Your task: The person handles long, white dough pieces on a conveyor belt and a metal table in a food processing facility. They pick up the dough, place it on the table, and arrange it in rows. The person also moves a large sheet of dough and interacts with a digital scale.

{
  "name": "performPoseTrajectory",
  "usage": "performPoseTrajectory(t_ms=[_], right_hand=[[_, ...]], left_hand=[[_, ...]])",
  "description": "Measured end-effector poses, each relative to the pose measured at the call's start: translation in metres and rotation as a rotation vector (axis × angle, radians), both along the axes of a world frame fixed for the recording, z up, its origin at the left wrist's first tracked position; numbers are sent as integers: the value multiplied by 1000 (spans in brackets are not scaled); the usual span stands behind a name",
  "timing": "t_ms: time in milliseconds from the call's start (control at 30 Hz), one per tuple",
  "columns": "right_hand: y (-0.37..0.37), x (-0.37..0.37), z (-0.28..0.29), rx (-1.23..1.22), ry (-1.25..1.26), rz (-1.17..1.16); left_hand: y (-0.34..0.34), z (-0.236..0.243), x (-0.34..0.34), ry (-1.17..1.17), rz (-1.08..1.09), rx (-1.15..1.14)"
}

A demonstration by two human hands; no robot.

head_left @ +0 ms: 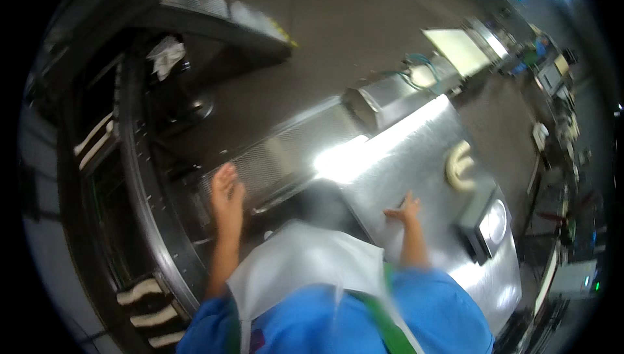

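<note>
My left hand [227, 188] hovers at the near left end of a long metal mesh surface [286, 152]. Its fingers look loosely apart, slightly smeared by motion, and nothing shows in them. My right hand [406, 211] is over the shiny steel table [390, 172], thumb and fingers spread, holding nothing; whether it touches the top I cannot tell. Farther right on that table lie pale, curved dough-like strips [458, 167]. Beside them stands a dark, box-shaped device with a round pale face [495, 221], which looks like a scale.
At left runs a dark conveyor-like machine with a curved metal rail [146, 198]. Pale strips [153, 315] lie along it. A raised metal frame [221, 13] stands at the upper left. Beyond the table are a metal box [390, 101], a coiled hose [422, 71] and a pale board [457, 50].
</note>
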State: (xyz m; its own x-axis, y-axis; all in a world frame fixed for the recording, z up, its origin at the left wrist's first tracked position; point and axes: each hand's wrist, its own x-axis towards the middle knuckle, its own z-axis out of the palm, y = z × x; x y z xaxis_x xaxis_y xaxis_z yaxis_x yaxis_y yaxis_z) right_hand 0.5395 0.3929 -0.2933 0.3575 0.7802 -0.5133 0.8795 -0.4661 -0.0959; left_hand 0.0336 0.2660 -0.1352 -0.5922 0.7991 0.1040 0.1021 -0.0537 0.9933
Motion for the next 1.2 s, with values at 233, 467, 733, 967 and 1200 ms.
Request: performPoseTrajectory(t_ms=[233, 467, 733, 967, 1200], right_hand=[[13, -40, 7, 26, 22, 40], [19, -80, 47, -21, 105, -11], [22, -80, 57, 58, 137, -58], [24, -77, 42, 22, 103, -49], [29, -75, 36, -27, 91, -47]], left_hand=[[12, 0, 19, -78, -98, -13], [7, -12, 27, -82, -173, -44], [18, -21, 34, -85, -210, -98], [26, -26, 42, -76, -262, -94], [27, 5, 55, -44, -283, -176]])
